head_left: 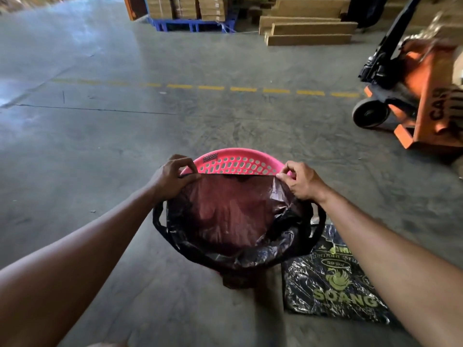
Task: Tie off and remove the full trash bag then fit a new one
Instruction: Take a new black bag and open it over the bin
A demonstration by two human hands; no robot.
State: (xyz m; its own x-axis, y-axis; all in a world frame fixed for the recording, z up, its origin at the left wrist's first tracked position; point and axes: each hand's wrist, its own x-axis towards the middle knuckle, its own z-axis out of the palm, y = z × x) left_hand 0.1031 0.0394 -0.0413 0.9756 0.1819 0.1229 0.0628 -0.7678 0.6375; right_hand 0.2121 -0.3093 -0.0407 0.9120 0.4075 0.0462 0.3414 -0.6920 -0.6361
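Note:
A pink perforated plastic bin (235, 162) stands on the concrete floor in front of me. A thin black trash bag (230, 216) lies inside it, its near edge folded over the near rim and its handle loops hanging at both sides. My left hand (172, 177) pinches the bag's far edge at the left of the rim. My right hand (302, 181) pinches the same edge at the right. The stretched edge runs straight between my hands, below the bare far rim. The bin's base is hidden by the bag.
A black pack of bags with green print (333, 279) lies on the floor right of the bin. An orange pallet jack (411, 96) stands at the right. Stacked cartons on a blue pallet (193, 23) and long cardboard boxes (308, 28) lie far ahead, beyond a dashed yellow line (243, 89).

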